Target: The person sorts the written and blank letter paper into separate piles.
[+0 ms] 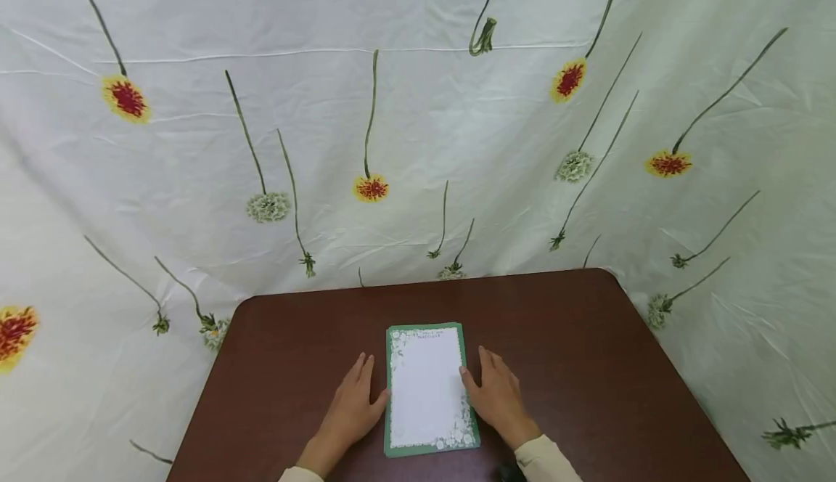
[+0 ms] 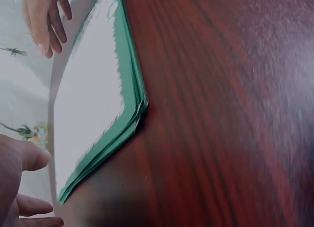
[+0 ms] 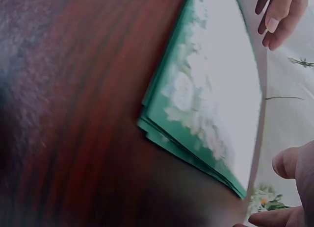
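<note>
A small stack of green-bordered cards (image 1: 427,387) lies flat on the dark wooden table (image 1: 294,329). The top card has a white panel with white flowers along its edges and small print at its far end. My left hand (image 1: 353,402) is at the stack's left side, fingers straight, thumb tip close to the edge. On the other side, my right hand (image 1: 498,395) has its fingers extended, and its thumb overlaps the right edge in the head view. Both wrist views show layered green edges (image 2: 105,151) at the near corners, slightly out of line.
Behind the table hangs a pale cloth (image 1: 418,126) printed with flowers, reaching down both sides. The table's far edge has rounded corners. A small dark object (image 1: 511,473) shows beside the right sleeve (image 1: 545,459) at the bottom of the head view.
</note>
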Demonstrator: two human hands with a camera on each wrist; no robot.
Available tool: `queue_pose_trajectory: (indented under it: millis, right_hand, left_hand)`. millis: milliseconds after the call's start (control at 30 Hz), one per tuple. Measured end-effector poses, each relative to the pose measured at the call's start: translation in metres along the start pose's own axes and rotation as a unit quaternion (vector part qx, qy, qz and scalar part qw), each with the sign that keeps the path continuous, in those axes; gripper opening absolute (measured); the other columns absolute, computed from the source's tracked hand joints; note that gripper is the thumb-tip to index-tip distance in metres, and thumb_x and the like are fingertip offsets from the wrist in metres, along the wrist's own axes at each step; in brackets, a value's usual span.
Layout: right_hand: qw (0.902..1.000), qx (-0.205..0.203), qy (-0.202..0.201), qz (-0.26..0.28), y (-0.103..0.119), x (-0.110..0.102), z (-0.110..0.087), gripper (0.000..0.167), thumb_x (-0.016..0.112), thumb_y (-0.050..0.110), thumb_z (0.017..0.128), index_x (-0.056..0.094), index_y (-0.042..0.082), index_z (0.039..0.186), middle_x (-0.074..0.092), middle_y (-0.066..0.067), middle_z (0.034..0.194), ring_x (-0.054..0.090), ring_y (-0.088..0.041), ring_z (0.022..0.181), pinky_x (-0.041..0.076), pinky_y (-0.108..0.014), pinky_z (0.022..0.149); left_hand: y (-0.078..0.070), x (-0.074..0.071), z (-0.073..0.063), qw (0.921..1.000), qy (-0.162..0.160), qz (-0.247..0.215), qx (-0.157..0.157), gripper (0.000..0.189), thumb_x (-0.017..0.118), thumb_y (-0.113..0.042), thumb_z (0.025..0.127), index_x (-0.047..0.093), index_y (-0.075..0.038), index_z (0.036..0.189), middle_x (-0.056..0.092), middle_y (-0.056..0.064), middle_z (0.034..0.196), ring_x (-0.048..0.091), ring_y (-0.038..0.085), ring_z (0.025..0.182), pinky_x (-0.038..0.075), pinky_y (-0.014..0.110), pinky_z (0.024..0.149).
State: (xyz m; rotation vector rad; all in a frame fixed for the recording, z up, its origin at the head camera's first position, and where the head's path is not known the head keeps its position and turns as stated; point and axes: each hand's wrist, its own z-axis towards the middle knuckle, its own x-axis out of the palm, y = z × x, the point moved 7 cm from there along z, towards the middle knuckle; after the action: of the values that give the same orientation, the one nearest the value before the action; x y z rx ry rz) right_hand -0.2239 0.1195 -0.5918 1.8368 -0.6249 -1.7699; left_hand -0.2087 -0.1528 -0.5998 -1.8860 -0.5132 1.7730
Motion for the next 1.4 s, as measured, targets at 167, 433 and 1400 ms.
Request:
queue_pose_trajectory:
  millis: [167, 433, 1400]
  right_hand:
    - [0.9998, -0.004, -0.014, -0.011, -0.002, 0.014, -0.004, 0.065, 0.064, 0.034, 0.105, 0.047, -0.005, 0.154, 0.050, -0.029, 0.153, 0.049, -0.048, 0.142, 0.037, -0.067, 0.113]
    - [0.9995, -0.003, -0.027, -0.014, -0.003, 0.025, -0.006, 0.063, 0.068, 0.031, 0.102, 0.052, -0.007, 0.149, 0.050, -0.030, 0.153, 0.046, -0.048, 0.144, 0.035, -0.069, 0.112]
    - [0.9979, 0.000, -0.040, -0.051, 0.002, 0.036, -0.009, 0.060, 0.072, 0.029, 0.100, 0.056, -0.003, 0.147, 0.044, -0.029, 0.159, 0.037, -0.049, 0.150, 0.029, -0.074, 0.110]
  left_hand:
    - [-0.003, 0.018, 0.000, 0.9988, 0.025, -0.037, -0.021, 0.072, 0.067, -0.025, 0.102, 0.037, 0.012, 0.157, 0.034, 0.035, 0.162, 0.035, 0.054, 0.149, 0.035, 0.071, 0.114]
    - [-0.002, 0.033, -0.002, 0.9994, 0.001, -0.022, -0.026, 0.073, 0.070, -0.023, 0.098, 0.040, 0.014, 0.154, 0.034, 0.036, 0.162, 0.030, 0.055, 0.152, 0.032, 0.069, 0.117]
    - [-0.008, 0.045, -0.002, 0.9996, -0.001, -0.011, -0.026, 0.072, 0.062, -0.028, 0.106, 0.034, 0.011, 0.159, 0.025, 0.032, 0.168, 0.021, 0.052, 0.157, 0.017, 0.071, 0.122]
